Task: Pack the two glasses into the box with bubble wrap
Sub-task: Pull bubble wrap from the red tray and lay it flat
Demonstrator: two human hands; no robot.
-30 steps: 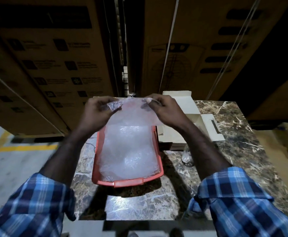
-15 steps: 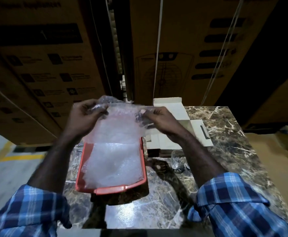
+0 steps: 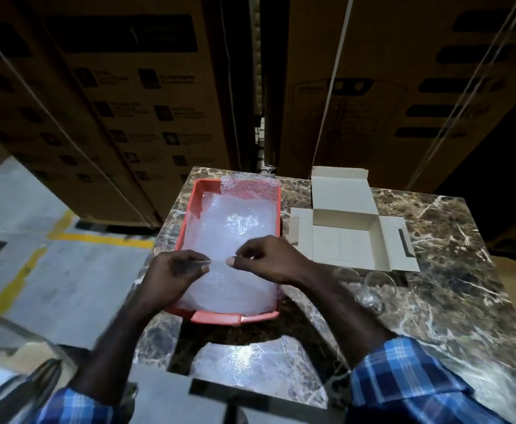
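Both hands have dropped from the upper middle of the frame to its centre: the left hand (image 3: 171, 275) and right hand (image 3: 269, 260) now pinch the clear bubble wrap sheet (image 3: 235, 237) low over the red plastic tray (image 3: 217, 316), the sheet no longer held up.

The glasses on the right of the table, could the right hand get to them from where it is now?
Probably yes. The two glasses stand on bare marble just right of the right hand, nothing between, but that hand is pinching bubble wrap and must let go first.
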